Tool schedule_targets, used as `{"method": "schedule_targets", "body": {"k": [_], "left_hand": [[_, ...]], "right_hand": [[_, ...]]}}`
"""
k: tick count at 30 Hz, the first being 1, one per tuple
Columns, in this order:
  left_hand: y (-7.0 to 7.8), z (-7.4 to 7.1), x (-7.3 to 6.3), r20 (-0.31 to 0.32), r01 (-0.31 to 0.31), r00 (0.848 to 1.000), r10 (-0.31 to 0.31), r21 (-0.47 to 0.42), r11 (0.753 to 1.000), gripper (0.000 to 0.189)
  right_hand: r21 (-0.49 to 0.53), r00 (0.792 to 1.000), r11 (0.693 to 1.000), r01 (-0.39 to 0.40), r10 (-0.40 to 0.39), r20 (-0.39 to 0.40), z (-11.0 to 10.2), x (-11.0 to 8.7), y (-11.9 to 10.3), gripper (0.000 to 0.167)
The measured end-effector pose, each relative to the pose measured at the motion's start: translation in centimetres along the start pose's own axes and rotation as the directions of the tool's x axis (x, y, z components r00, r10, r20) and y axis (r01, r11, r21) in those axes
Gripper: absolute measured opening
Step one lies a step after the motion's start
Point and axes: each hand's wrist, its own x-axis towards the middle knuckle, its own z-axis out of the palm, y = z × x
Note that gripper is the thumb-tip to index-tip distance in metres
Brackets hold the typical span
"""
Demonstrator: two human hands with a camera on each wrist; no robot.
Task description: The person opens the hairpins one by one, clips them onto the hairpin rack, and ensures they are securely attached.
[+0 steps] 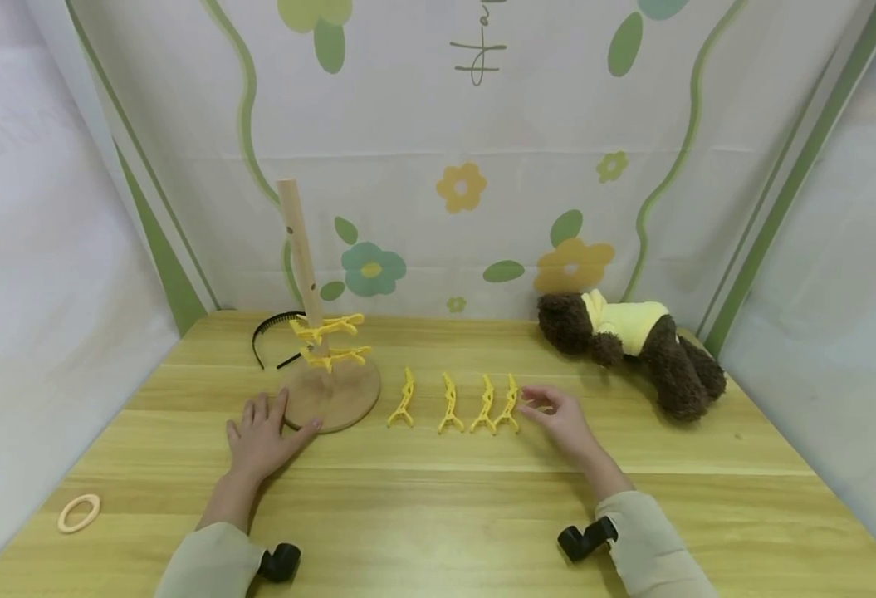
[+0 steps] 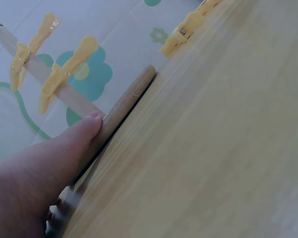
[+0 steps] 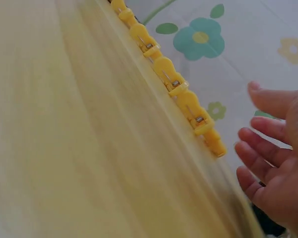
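Note:
A wooden stand has a round base (image 1: 336, 399) and an upright pole (image 1: 300, 249). Two yellow hair clips, an upper one (image 1: 327, 327) and a lower one (image 1: 336, 357), are clamped across the pole. My left hand (image 1: 261, 440) rests at the base's near left edge, fingers spread, with its thumb (image 2: 84, 131) pressing on the rim. Several more yellow hair clips (image 1: 448, 404) lie in a row to the right of the base. Beside the rightmost clip (image 1: 508, 404), my right hand (image 1: 560, 419) hovers with loosely bent fingers, holding nothing; the right wrist view shows a gap between them.
A brown plush toy in a yellow top (image 1: 632, 328) lies at the back right. Behind the stand is a black headband (image 1: 258, 340). A light wooden ring (image 1: 79, 513) lies at the front left. A floral cloth (image 1: 408, 108) hangs behind the table.

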Motion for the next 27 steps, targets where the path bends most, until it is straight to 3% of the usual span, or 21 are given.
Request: {"method": "schedule_targets", "body": {"k": [5,10,20,27], "left_hand": [[0.0,0.1,0.0,-0.001,-0.002,1.0,0.002,-0.001,1.0,0.09],[0.0,0.2,0.0,-0.002,-0.003,1.0,0.003,-0.001,1.0,0.091],[-0.2,0.2,0.1,-0.012,-0.003,1.0,0.003,0.002,1.0,0.091],[-0.4,0.4,0.2,-0.016,-0.011,1.0,0.011,-0.01,1.0,0.09]], "right_hand": [[0.024,0.994,0.997,-0.074,0.072,0.077,0.3,-0.4,1.0,0.039],[-0.045,0.995,0.998,-0.049,0.053,0.081,0.5,-0.3,1.5,0.033],[-0.158,0.998,0.986,0.046,-0.041,0.039,0.8,-0.2,1.9,0.018],[-0.253,0.999,0.967,0.024,-0.034,-0.036,0.4,-0.2,1.5,0.011]]}}
